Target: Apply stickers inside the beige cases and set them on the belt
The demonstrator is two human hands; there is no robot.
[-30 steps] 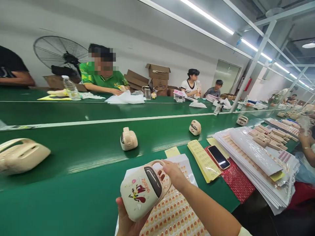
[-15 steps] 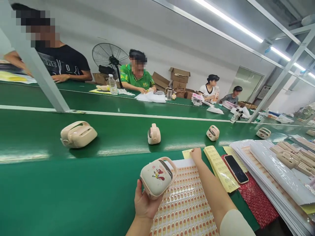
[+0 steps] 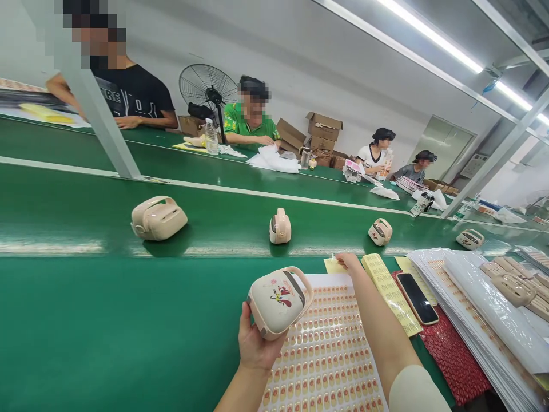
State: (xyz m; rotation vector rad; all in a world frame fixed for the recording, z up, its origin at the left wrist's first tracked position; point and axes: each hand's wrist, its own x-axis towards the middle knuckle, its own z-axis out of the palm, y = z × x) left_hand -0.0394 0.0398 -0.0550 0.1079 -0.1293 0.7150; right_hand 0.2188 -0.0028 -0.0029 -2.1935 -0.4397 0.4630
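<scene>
My left hand (image 3: 261, 350) grips a small cream portable speaker (image 3: 274, 303) from below. Its carry handle points up to the right, and a red cartoon print marks its pale front. Beneath the speaker lies a large sheet of small oval stickers (image 3: 326, 355), printed in orange and beige. Past the sheet's far edge, my right hand (image 3: 349, 263) is closed with its fingertips at a small yellow sticker sheet (image 3: 333, 266). Whatever those fingers pinch is too small to make out.
Several similar speakers, one at the left (image 3: 158, 220), sit along the green belt (image 3: 223, 229). Right of my forearm are yellow label strips (image 3: 388, 292), a phone (image 3: 418, 297), red bubble wrap (image 3: 454, 355) and stacked sheets (image 3: 484, 332). Several people work across the belt.
My view has shifted, so the far scene sits further right. The right hand's fingers now show more at the yellow sheet. The left hand still holds the speaker.
</scene>
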